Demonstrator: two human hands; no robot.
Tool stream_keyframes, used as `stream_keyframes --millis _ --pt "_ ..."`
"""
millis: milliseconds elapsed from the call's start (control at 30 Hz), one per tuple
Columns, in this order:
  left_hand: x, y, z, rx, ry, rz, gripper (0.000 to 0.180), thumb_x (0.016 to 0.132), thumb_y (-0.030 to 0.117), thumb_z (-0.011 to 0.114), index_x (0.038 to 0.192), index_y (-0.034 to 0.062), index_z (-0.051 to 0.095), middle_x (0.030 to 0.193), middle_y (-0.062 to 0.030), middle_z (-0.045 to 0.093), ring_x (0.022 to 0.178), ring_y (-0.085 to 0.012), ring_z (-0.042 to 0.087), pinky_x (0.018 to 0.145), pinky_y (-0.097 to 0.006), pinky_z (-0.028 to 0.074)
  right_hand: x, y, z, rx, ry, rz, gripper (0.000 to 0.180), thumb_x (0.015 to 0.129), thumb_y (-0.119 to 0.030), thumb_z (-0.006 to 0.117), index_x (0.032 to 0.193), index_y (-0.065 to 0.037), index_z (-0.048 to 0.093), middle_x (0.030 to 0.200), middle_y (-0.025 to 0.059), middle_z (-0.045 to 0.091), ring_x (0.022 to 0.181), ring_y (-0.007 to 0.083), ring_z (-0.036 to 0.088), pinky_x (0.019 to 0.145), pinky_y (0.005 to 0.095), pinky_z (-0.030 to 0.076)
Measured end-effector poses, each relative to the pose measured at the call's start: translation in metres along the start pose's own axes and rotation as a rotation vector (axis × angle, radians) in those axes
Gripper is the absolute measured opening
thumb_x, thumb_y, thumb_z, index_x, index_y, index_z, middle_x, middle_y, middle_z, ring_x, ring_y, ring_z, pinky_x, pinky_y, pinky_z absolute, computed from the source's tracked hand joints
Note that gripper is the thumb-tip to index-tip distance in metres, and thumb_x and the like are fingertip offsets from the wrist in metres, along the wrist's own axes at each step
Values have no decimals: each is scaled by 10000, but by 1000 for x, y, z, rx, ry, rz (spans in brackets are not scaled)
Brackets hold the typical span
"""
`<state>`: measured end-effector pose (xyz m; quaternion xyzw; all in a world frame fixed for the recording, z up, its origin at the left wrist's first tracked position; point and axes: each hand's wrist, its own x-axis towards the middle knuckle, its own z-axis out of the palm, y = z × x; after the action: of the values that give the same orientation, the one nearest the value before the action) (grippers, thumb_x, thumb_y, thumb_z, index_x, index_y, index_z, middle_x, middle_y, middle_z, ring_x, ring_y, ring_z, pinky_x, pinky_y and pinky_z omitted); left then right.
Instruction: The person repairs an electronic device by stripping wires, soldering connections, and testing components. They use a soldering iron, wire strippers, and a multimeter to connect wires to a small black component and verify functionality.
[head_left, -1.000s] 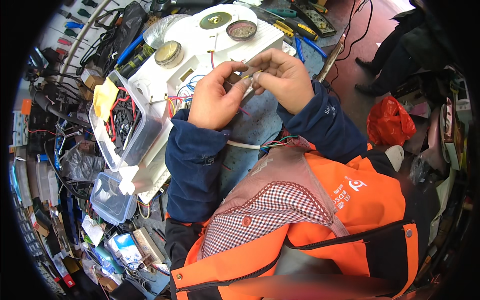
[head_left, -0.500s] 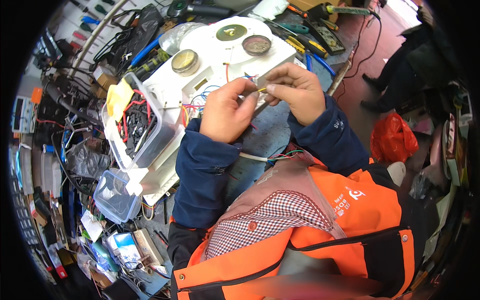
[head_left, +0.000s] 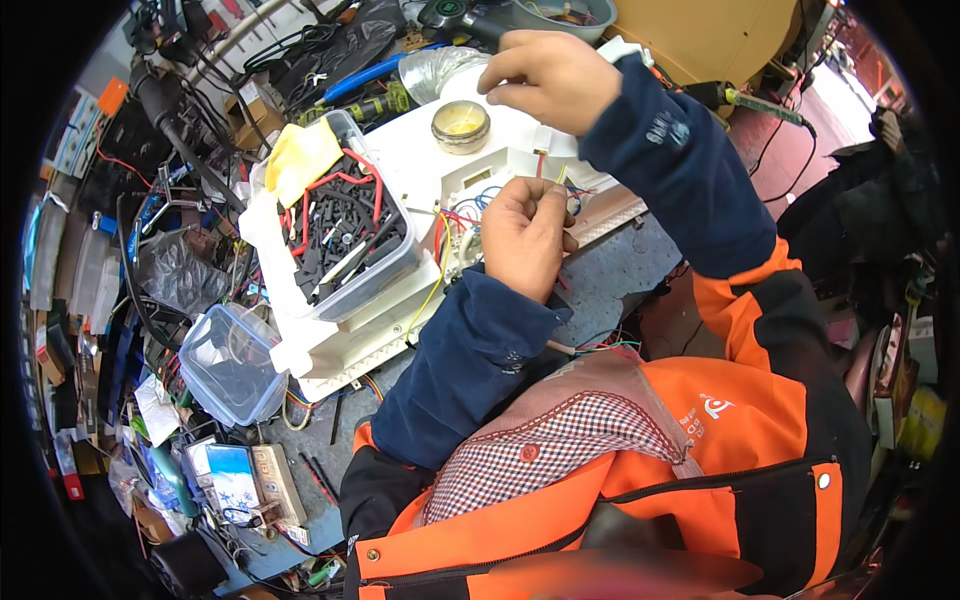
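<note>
My left hand (head_left: pixel 525 235) is closed on a bundle of thin coloured wires (head_left: pixel 556 178) that rise from an opening in a white plastic panel (head_left: pixel 420 150) lying on the bench. My right hand (head_left: pixel 550 72) is stretched out over the far end of the panel with its fingers curled downward. What the fingertips touch or hold is hidden. A small round metal tin (head_left: pixel 460 125) with yellowish paste sits on the panel just left of and below my right hand. More loose wires (head_left: pixel 610 348) trail near my chest.
A clear tub (head_left: pixel 350 235) full of black and red parts rests on the panel's left side, with a yellow cloth (head_left: pixel 300 155) over its rim. A clear lidded box (head_left: pixel 230 365) stands lower left. Cables, tools and a blue hose (head_left: pixel 375 72) crowd the bench's left and far sides.
My right hand has let go of the wires and reached away to the far end of the panel. My left hand keeps hold of the wires. The view has shifted closer.
</note>
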<state>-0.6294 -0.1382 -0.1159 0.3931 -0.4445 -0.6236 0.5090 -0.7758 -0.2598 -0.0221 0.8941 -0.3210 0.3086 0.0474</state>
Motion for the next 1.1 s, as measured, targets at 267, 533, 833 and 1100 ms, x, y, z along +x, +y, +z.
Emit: stream_keyframes --millis 267,533,833,1100 --pt "-1 1 6 -81 35 -22 170 1074 136 640 1141 -19 662 844 -87 708 569 -121 639 496 -252 463 61 -13 30 -334 -569 56 144 865 -79 766 992 -87 834 1023 118 704 1015 346 729 886 441 597" --pt "0 1 4 -93 47 -4 190 1079 181 667 1085 -9 678 828 -81 707 568 -125 647 498 -252 452 43 -22 21 -452 -326 -25 76 855 -9 743 909 -42 785 1078 123 680 978 362 743 837 455 605" --pt "1 -1 2 -87 29 7 164 1074 165 676 1077 1 673 827 -85 706 564 -122 645 468 -248 439 67 -15 29 -436 -643 57 185 854 -26 760 1017 -78 830 1132 115 711 1013 341 760 855 441 619" --pt "1 -2 4 -128 50 38 156 1084 159 658 1099 4 663 843 -88 717 563 -117 637 471 -251 455 41 -10 13 -503 -287 -99 160 876 -32 708 1022 -51 770 1059 161 690 959 373 746 831 463 614"
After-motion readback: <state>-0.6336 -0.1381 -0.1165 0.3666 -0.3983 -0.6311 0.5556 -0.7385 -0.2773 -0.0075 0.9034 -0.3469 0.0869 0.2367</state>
